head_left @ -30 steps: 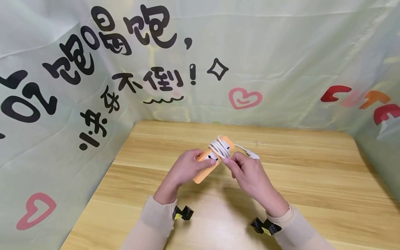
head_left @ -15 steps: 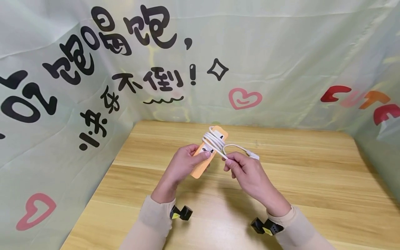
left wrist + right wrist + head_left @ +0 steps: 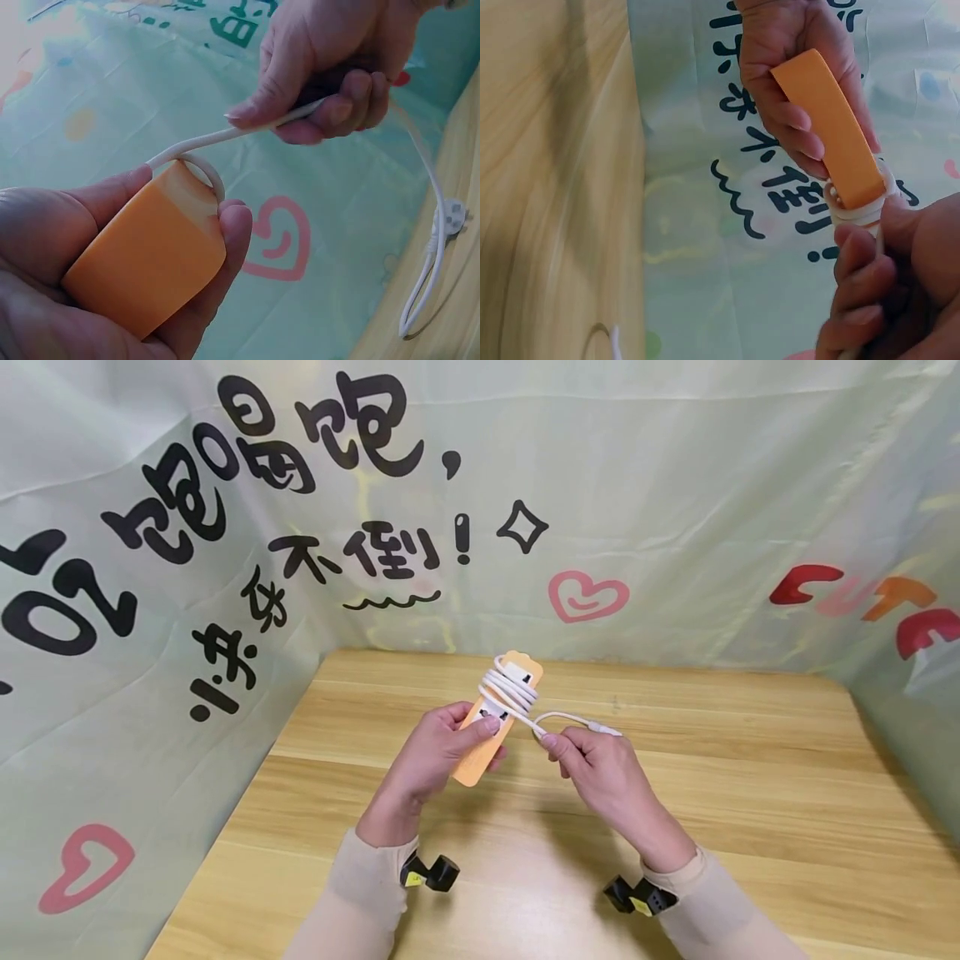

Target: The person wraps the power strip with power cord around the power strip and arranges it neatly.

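Observation:
An orange power strip [image 3: 471, 767] with white socket faces is tilted up over the table, gripped by my left hand [image 3: 435, 750] with the thumb across its front. White cable [image 3: 510, 693] is wound several times round its upper half. My right hand [image 3: 600, 768] pinches the cable to the right of the strip, where a stretch runs taut from the windings to the thumb. In the left wrist view the loose end of the cable hangs from the right hand in a loop, and a white plug [image 3: 453, 217] lies near the wooden surface. The right wrist view shows the strip's plain orange back [image 3: 832, 127].
The wooden table [image 3: 750, 827] extends under both hands. Pale green cloth [image 3: 675, 510] with black lettering and pink hearts hangs behind it and at both sides. Each wrist wears a small black camera, such as the left camera [image 3: 431, 871].
My left hand has tilted the power strip more upright and moved it slightly left and away. The cable stretch between strip and right hand has lengthened and drawn straight.

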A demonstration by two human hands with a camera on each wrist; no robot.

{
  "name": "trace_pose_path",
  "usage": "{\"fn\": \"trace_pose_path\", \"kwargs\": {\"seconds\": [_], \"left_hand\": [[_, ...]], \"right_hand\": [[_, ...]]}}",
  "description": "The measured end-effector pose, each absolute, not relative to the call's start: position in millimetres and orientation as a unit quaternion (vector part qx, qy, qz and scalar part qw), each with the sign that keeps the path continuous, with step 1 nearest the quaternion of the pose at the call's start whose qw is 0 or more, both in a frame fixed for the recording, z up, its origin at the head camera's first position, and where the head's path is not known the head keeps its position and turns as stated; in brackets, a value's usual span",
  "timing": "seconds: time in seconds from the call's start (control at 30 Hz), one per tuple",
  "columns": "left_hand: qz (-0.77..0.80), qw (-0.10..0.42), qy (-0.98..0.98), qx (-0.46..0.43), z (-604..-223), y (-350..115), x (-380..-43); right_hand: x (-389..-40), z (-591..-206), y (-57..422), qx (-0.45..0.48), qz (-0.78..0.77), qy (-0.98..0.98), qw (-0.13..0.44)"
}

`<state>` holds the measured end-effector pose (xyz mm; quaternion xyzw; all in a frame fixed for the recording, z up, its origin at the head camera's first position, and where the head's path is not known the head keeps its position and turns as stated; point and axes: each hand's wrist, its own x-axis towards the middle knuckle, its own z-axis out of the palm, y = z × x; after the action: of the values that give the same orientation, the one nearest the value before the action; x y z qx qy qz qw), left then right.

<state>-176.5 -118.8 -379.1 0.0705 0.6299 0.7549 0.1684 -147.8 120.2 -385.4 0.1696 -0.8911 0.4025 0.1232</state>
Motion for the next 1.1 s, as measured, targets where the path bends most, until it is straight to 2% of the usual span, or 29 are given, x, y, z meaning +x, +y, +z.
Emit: {"fn": "trace_pose_path", "kwargs": {"seconds": [0.23, 0.37, 0.47, 0.63, 0.7, 0.77, 0.97, 1.03, 1.1], "left_hand": [[0.78, 0.177, 0.596, 0.069, -379.0, -125.8, -178.3], [0.793, 0.185, 0.575, 0.087, -377.6, -130.5, -177.5], [0.792, 0.199, 0.566, 0.112, -376.5, -132.1, -176.6], [0.782, 0.223, 0.562, 0.152, -375.8, -132.6, -174.4], [0.775, 0.232, 0.565, 0.163, -376.3, -132.7, -173.5], [0.768, 0.239, 0.569, 0.171, -377.0, -132.9, -173.0], [0.767, 0.243, 0.568, 0.172, -378.4, -134.9, -173.4], [0.765, 0.249, 0.566, 0.179, -379.2, -135.5, -174.0], [0.757, 0.264, 0.565, 0.192, -379.4, -135.6, -174.1]], "right_hand": [[-151.0, -383.4, 130.3, 0.214, 0.423, -0.879, 0.057], [-157.0, -386.7, 135.4, 0.205, 0.399, -0.892, 0.046], [-160.9, -388.6, 138.3, 0.187, 0.36, -0.912, 0.066], [-164.4, -390.6, 139.5, 0.177, 0.301, -0.927, 0.136], [-165.1, -390.7, 139.6, 0.174, 0.294, -0.929, 0.142], [-165.5, -389.7, 140.6, 0.168, 0.305, -0.93, 0.119], [-167.6, -383.7, 150.3, 0.17, 0.38, -0.909, -0.021], [-168.6, -382.9, 153.0, 0.178, 0.384, -0.905, -0.033], [-169.8, -383.9, 153.8, 0.181, 0.374, -0.91, -0.022]]}}
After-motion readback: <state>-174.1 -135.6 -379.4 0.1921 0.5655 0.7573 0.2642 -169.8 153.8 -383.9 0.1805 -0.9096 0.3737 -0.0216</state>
